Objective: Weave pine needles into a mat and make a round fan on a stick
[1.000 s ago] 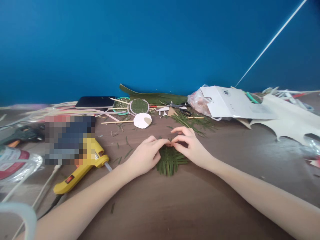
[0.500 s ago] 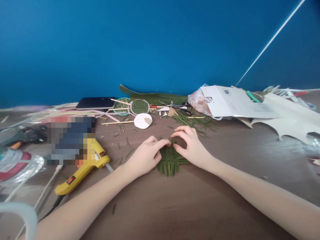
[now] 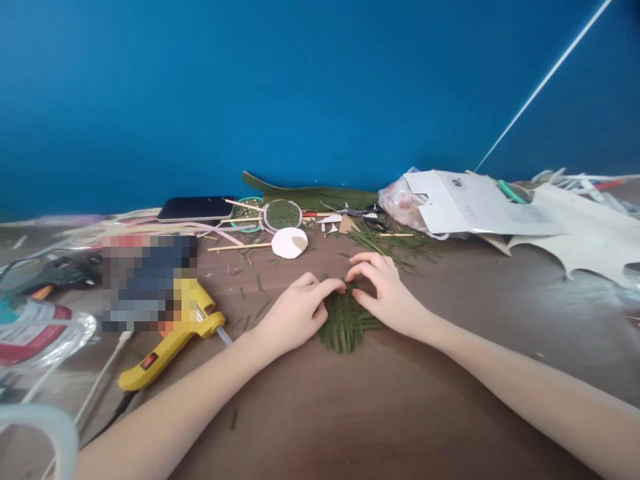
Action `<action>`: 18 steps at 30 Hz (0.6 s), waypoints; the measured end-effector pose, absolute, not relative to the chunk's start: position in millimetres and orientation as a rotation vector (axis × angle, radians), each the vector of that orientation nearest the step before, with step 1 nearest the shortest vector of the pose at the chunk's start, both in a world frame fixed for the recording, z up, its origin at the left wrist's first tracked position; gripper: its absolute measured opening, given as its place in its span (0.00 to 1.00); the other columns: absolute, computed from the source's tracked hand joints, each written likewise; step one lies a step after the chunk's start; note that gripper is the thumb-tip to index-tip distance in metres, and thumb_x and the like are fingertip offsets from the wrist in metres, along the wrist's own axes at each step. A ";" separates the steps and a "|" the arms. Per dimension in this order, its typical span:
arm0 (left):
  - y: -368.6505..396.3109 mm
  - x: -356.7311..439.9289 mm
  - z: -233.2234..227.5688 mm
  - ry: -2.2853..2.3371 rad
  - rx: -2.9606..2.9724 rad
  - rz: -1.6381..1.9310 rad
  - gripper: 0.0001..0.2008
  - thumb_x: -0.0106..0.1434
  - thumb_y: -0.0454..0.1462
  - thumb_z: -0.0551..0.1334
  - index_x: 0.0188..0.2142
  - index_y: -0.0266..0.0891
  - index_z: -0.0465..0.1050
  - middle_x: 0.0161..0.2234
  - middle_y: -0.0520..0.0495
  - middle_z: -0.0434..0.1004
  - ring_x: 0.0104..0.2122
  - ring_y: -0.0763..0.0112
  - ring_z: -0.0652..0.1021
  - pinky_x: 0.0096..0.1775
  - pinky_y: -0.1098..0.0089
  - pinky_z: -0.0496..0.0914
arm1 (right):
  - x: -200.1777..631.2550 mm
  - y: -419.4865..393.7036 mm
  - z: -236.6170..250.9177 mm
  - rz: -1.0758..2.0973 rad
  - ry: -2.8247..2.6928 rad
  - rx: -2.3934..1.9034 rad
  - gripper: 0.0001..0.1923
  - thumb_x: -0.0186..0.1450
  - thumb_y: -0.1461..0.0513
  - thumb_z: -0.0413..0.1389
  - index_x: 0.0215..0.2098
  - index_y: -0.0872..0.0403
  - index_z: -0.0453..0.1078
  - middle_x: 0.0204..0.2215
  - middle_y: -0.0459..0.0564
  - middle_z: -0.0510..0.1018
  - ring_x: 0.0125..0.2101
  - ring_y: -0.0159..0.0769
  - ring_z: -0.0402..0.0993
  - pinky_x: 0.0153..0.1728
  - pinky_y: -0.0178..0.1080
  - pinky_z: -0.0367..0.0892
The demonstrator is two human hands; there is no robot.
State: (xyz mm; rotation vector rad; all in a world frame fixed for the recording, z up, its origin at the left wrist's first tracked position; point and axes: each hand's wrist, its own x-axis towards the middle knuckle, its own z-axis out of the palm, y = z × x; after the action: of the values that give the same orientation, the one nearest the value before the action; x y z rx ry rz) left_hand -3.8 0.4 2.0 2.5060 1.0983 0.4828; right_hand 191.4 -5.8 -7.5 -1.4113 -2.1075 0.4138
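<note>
A small woven mat of green leaf strips point(image 3: 345, 327) lies on the brown table between my hands, its loose strip ends fanning toward me and to the right. My left hand point(image 3: 300, 308) has curled fingers, with the index fingertip and thumb at the mat's upper left edge. Opposite it, my right hand point(image 3: 383, 290) arches over the upper right edge, thumb and index finger bent toward each other around a leaf strip. The fingertips partly hide that strip. Both hands nearly meet at the mat's top.
A yellow glue gun point(image 3: 165, 353) lies left, beside a pixelated patch. Behind are a phone point(image 3: 196, 208), round leaf-woven paddles point(image 3: 283, 215), a white disc on a stick point(image 3: 290, 243), scissors point(image 3: 377, 225) and loose leaf strips point(image 3: 385, 243). White card point(image 3: 480, 203) and a plastic bag point(image 3: 400, 203) sit right.
The whole view has shifted slightly, so everything appears a little further right. My hands keep nearly the same pose at the mat's top edge.
</note>
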 end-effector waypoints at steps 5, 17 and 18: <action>1.4 -3.7 1.1 1.091 2.511 0.482 0.23 0.56 0.25 0.50 0.48 0.43 0.66 0.31 0.49 0.68 0.38 0.68 0.70 0.41 0.69 0.67 | 192.4 -5.7 -5.8 0.451 -2.090 -1.384 0.05 0.59 0.67 0.51 0.32 0.51 0.64 0.46 0.52 0.67 0.50 0.44 0.59 0.52 0.51 0.54; 0.2 -3.2 0.4 1.053 2.489 0.528 0.27 0.56 0.24 0.49 0.54 0.44 0.59 0.43 0.49 0.73 0.40 0.69 0.70 0.44 0.68 0.68 | 192.1 -5.7 -5.6 0.495 -2.032 -1.340 0.10 0.56 0.65 0.57 0.35 0.51 0.63 0.44 0.51 0.68 0.49 0.43 0.60 0.50 0.50 0.56; 0.2 -3.0 0.7 1.054 2.491 0.522 0.27 0.56 0.24 0.49 0.54 0.44 0.59 0.43 0.49 0.73 0.40 0.69 0.70 0.44 0.67 0.68 | 192.4 -5.8 -5.5 0.496 -2.025 -1.335 0.08 0.56 0.65 0.57 0.34 0.51 0.64 0.44 0.51 0.68 0.49 0.43 0.60 0.50 0.50 0.56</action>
State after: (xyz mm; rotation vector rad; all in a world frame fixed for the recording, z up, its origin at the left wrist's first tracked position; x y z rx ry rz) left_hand -3.0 0.2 0.7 2.4907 1.0541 0.5215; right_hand 192.4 -5.8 -5.5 -1.3353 -2.0249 0.4956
